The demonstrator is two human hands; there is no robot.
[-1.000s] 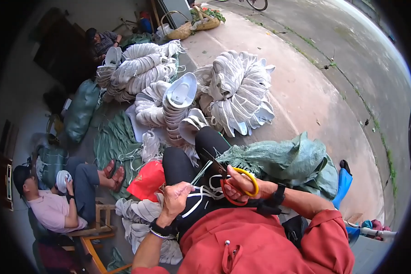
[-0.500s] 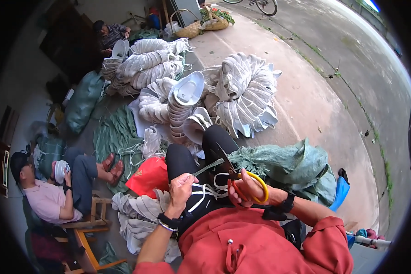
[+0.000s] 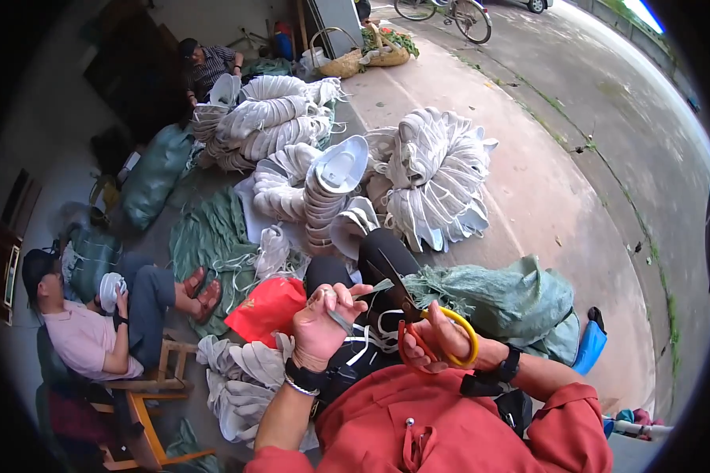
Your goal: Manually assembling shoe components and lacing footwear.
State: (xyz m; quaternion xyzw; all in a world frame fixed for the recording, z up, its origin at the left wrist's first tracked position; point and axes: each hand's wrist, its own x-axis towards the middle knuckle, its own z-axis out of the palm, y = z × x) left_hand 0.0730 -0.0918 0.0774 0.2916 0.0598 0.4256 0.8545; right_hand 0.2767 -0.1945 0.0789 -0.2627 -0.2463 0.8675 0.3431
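My left hand (image 3: 323,323) is raised over my lap, palm partly turned up and fingers curled around a thin green woven-plastic strip (image 3: 340,322). One end of the strip sticks out past the fingertips, close to the scissor blades. In my right hand (image 3: 443,335) is a pair of scissors (image 3: 407,303) with one red and one yellow handle, its dark blades pointing away from me. White cords (image 3: 360,339) lie across my dark trousers below both hands. A green woven sack (image 3: 497,303) with a frayed edge rests just beyond my right hand.
Bundles of nested whitish shoe-upper-like pieces (image 3: 438,177) stand ahead, with more (image 3: 264,118) farther left. A red bag (image 3: 267,309) lies left of my knees. A person in pink (image 3: 83,335) sits at left near a wooden chair (image 3: 154,418); another person (image 3: 209,67) sits at the back.
My left hand has turned its palm up and its fingers have loosened somewhat around the strip. The scissors stay in my right hand. The whole view has shifted slightly.
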